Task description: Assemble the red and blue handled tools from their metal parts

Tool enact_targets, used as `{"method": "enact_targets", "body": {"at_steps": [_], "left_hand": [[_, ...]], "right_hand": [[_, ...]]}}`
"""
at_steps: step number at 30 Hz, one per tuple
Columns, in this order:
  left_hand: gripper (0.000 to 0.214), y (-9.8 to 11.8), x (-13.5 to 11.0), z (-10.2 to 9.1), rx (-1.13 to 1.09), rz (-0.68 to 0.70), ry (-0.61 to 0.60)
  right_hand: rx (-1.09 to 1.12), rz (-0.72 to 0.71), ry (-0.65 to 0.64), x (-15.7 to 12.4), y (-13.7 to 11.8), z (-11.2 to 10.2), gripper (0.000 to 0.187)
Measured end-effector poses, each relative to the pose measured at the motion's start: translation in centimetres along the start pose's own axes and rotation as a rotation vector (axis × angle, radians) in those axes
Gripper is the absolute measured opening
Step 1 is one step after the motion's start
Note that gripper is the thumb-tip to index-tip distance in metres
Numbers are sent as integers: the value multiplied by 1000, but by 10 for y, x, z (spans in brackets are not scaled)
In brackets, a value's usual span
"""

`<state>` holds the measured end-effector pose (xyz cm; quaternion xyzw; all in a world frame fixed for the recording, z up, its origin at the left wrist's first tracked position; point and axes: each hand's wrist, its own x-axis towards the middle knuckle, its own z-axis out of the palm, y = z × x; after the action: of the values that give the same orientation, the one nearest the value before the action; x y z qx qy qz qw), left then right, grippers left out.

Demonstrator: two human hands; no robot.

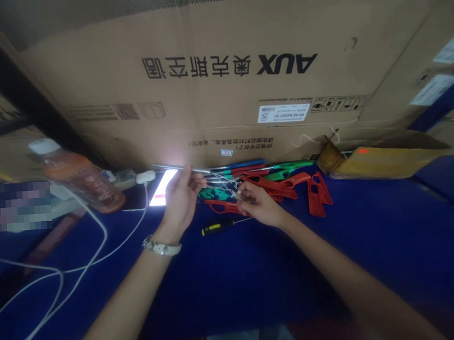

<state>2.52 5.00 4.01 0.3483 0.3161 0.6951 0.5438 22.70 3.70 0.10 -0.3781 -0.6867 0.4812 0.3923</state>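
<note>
My left hand [183, 196] is closed around a thin metal tube [165, 167], which looks like the barrel of a long-nosed lighter. My right hand [258, 203] pinches a small part, too little of it showing to name, at the end of thin pale wires [223, 179] that run between the hands. Beneath and behind them lie red plastic lighter handle shells [276, 187], a green one [284, 172] and a blue one [245, 163]. Small green pieces [215, 193] are piled below the wires. A black and yellow screwdriver [217, 227] rests nearest me, its shaft tip hidden by my right hand.
A large cardboard box [215, 104] walls off the back of the blue table [233, 277]. At left are a lit phone [159, 194], a drink bottle [83, 176], a white charger plug [145, 177] and a looping white cable [99, 226]. A yellow package [388, 161] lies at right.
</note>
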Motion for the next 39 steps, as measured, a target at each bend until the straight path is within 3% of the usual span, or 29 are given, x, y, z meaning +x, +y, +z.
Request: {"method": "enact_targets", "body": {"at_steps": [9,13,24,31,39], "left_hand": [[28,-18,-4,-7,249,212,48],[27,-21,-5,-9,310,260,68],[36,-27,-5,-14,250,117,139],[40,-28,-4,-18,232,52,170],[38,-30,-3,-21,212,30,161]], "right_hand": [[-304,7,164,-13,-7,-10,26],[-363,-13,151,-13,-5,-11,21],[-554,30,41,-13,-2,-10,13],[-745,94,134,-5,-9,1,28],[-714,145,90,2,0,1,15]]}}
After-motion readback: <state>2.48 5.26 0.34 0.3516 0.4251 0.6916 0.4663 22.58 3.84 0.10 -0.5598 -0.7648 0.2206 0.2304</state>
